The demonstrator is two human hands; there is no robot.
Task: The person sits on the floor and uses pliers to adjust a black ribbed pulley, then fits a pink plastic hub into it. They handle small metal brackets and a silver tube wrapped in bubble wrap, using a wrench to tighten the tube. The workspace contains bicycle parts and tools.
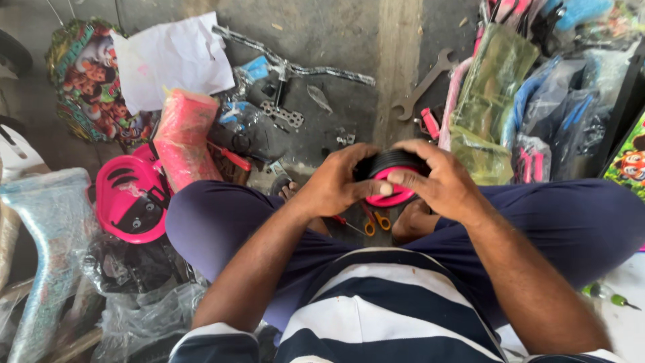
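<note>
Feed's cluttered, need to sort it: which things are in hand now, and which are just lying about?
In hand:
small black-tyred wheel with pink plastic hub
left hand
right hand

Lying about:
grey metal spanner
orange-handled scissors
pink plastic seat
white paper sheet

Both hands grip a small wheel (392, 176) with a black tyre and pink hub, the left hand (334, 181) wrapping its left side, the right hand (437, 178) its right. Just below the hands lie orange-handled scissors (376, 222). Beyond the right hand, a grey spanner (423, 84) rests on the concrete floor (336, 40). Well left of the left hand sits a pink seat (131, 198).
</note>
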